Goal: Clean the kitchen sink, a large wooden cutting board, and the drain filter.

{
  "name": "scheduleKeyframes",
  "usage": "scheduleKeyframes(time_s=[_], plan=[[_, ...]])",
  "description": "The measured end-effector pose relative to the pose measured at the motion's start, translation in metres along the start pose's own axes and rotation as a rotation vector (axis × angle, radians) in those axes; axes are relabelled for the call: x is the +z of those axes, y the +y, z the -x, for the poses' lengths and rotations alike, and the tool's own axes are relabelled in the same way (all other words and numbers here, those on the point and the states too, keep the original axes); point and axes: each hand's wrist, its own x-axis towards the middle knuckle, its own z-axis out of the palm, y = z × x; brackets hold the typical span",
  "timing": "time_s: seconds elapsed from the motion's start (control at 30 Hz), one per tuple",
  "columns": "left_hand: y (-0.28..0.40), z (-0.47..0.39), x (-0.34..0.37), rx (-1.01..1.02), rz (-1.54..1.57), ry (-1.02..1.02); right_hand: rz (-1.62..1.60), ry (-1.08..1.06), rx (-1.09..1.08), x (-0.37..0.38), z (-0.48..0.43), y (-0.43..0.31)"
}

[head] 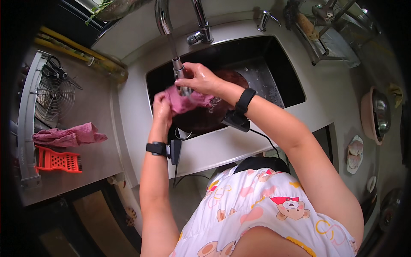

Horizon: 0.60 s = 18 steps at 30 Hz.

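Over the dark sink (290,93), my left hand (163,107) is closed on a wet pink cloth (183,102). My right hand (200,78) grips the metal spray head (179,68) of the chrome faucet, just above the cloth. The lower end of the spray head points down at the cloth. Beneath both hands sits a dark reddish-brown round vessel (232,78) with water in it; the cloth and my right forearm partly cover it.
Left of the sink, a second pink cloth (69,135), an orange grater (59,160) and black-handled scissors (55,69) hang from a rail. A soap dispenser (264,22) stands behind the sink. At right are a metal rack (332,60), a pink basin (369,115) and a tray of pale food (355,155).
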Motion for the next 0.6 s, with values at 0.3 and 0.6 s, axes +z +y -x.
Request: scheduleKeyframes(time_s=[0.3,0.6], plan=[[-0.061,0.018,-0.028,-0.117,-0.142,0.197,0.022,0.111,-0.029,0.017,-0.002,-0.002],[-0.067,0.007,-0.031,-0.070,-0.082,0.154,-0.027,0.050,0.021,0.012,0.002,-0.006]])
